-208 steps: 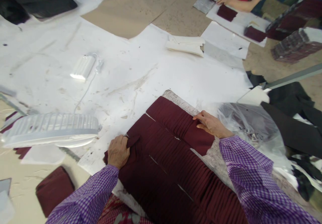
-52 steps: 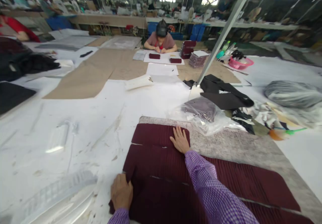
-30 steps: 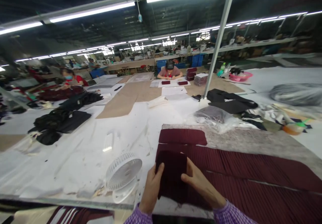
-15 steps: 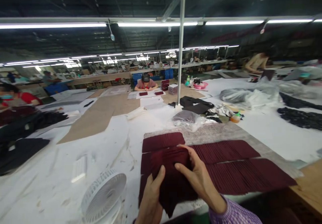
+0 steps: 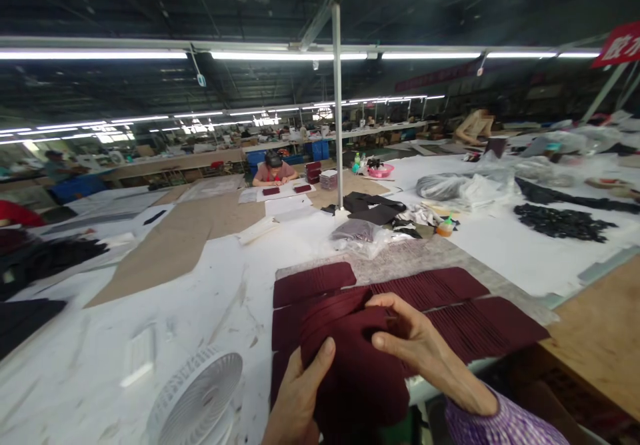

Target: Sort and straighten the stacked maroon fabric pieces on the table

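At the near edge of the table (image 5: 210, 278), both hands are gripping a stack of maroon cloth pieces (image 5: 350, 358), lifted just above the rows of the same cloth. The left hand (image 5: 295, 401) is clasping the stack's lower left side, thumb lying across the front. The right hand (image 5: 420, 351) is clasping the right side, fingers curling over the top edge, purple checked sleeve (image 5: 500, 425) showing at the wrist. Under and behind the stack, rows of pleated maroon cloth (image 5: 450, 305) are lying on a grey board (image 5: 410, 261), overlapping like shingles. A white fan (image 5: 193, 401) is lying just left of the hands. A clear plastic bag (image 5: 363, 235) is sitting just beyond the board, dark fabric scraps (image 5: 375, 208) behind it near a metal pole (image 5: 339, 105). Brown paper sheets (image 5: 185, 238) are covering the table's middle. At the far end a person (image 5: 273, 170) is sitting, working on small maroon pieces (image 5: 271, 191), with stacked bundles (image 5: 320, 175) beside them. A pink bowl (image 5: 381, 170) is sitting further right. A red sign (image 5: 617, 43) is hanging top right with white writing, cut off and not readable. No other labels are legible.
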Available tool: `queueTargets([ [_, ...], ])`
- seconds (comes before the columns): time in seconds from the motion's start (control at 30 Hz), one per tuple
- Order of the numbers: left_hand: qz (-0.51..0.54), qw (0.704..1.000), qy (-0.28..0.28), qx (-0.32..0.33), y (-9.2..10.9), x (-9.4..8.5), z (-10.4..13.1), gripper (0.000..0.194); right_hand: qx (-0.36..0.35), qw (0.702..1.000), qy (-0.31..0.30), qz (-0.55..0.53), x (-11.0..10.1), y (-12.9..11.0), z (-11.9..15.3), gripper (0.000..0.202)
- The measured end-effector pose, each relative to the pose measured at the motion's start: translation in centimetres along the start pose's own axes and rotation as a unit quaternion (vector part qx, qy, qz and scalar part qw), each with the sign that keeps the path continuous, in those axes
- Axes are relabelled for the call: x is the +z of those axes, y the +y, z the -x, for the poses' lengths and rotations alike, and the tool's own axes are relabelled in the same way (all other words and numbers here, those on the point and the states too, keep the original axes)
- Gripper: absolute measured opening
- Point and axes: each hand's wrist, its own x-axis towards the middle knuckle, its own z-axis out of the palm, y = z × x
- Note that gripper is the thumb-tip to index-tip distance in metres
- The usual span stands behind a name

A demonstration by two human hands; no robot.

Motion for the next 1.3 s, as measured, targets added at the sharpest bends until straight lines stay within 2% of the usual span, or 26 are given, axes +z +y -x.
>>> queueTargets([
  [0.1,0.003,1.0,-0.005,0.003,0.1,0.2,-0.1,0.047,0.016,0.999,0.01,-0.026,0.5,0.3,0.1,0.03],
  [0.23,0.021,0.999,-0.026,0.0,0.0,0.5,-0.2,0.053,0.003,0.998,0.068,0.01,1.0,1.0,-0.4,0.03],
  [0.33,0.025,0.999,-0.035,-0.001,0.0,0.6,-0.3,0.053,-0.001,0.996,0.083,0.023,1.2,1.1,-0.8,0.03],
  [0.67,0.007,0.999,-0.037,0.02,-0.1,0.2,-0.5,0.053,-0.001,0.997,0.067,0.038,0.7,1.2,-0.8,0.03],
  [0.83,-0.007,0.999,-0.033,0.01,-0.4,-0.4,-0.6,0.057,-0.013,0.999,0.017,0.046,0.1,0.2,-0.9,0.036],
  [1.03,-0.045,0.997,-0.057,0.027,-0.1,-0.7,-0.3,0.046,0.005,1.0,-0.011,0.014,-0.3,-0.1,-0.7,0.039],
  [1.13,-0.034,0.997,-0.061,0.021,0.1,-0.7,-0.3,0.044,0.021,1.0,-0.018,0.0,-0.2,0.2,-0.5,0.035],
  [1.3,-0.016,0.999,-0.033,0.023,0.4,-0.4,-0.4,0.048,0.026,0.999,-0.033,-0.034,0.5,0.6,-0.4,0.024],
])
